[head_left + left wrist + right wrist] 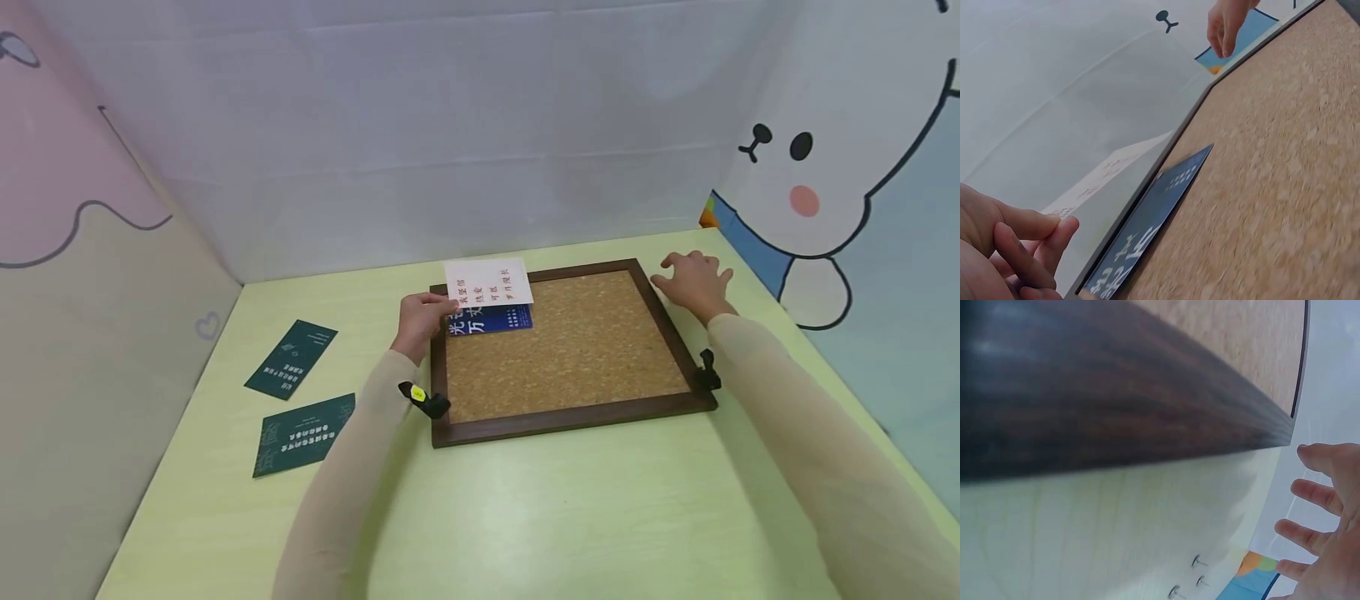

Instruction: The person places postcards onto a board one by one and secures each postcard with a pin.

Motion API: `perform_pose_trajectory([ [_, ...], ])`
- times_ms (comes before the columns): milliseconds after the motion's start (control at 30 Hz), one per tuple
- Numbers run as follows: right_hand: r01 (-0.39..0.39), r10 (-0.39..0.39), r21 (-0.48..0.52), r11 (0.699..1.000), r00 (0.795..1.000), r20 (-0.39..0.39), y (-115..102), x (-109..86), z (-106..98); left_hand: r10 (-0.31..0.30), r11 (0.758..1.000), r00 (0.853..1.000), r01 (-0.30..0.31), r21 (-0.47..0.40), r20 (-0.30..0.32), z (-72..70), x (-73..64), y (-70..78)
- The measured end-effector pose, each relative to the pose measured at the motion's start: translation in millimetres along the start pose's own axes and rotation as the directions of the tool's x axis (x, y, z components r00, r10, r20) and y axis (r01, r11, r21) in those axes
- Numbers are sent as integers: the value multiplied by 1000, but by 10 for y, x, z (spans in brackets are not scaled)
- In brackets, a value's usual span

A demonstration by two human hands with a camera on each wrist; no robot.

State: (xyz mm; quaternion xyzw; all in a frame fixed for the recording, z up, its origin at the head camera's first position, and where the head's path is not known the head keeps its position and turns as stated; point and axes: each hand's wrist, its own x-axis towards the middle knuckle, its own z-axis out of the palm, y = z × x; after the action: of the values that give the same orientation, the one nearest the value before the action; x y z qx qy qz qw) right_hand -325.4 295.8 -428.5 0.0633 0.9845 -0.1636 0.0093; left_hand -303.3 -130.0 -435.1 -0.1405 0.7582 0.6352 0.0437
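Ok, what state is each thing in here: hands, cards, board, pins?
left hand: pinching white card's edge
right hand: fingers spread, holding nothing
white card: overlaps blue card
blue card: flat on cork board
cork board: flat on table
pins: loose on table

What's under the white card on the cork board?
The white card overlaps the top edge of a blue card and the board's frame. The blue card's upper strip is hidden.

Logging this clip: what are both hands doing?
Left hand: pinches the white card.
Right hand: open, fingers spread, holding nothing.
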Motion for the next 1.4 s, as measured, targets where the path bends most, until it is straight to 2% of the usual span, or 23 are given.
perform_pose_trajectory([
  [367, -17, 17, -8, 1000, 1000, 5, 28, -35, -46, 55, 997, 998, -53, -52, 44, 356, -44, 52],
  [600, -17, 17, -6, 1000, 1000, 13, 23, -33, -52, 48, 999, 998, -47, -26, 46, 545, -69, 75],
  [833, -10, 10, -4, 1000, 1000, 1, 5, -37, -81, 52, 998, 995, -51, -22, 87, 735, -95, 76],
  [1133, -13, 13, -11, 1000, 1000, -3, 14, -45, -84, 83, 996, 993, -81, -22, 78, 937, -163, 52],
  [1233, -17, 17, -12, 1000, 1000, 1, 14, -49, -83, 71, 997, 994, -68, -35, 77, 999, -179, 45],
  [1400, -22, 22, -6, 1000, 1000, 1, 5, -66, -68, 43, 999, 997, -43, 8, 56, 1119, -186, 53],
])
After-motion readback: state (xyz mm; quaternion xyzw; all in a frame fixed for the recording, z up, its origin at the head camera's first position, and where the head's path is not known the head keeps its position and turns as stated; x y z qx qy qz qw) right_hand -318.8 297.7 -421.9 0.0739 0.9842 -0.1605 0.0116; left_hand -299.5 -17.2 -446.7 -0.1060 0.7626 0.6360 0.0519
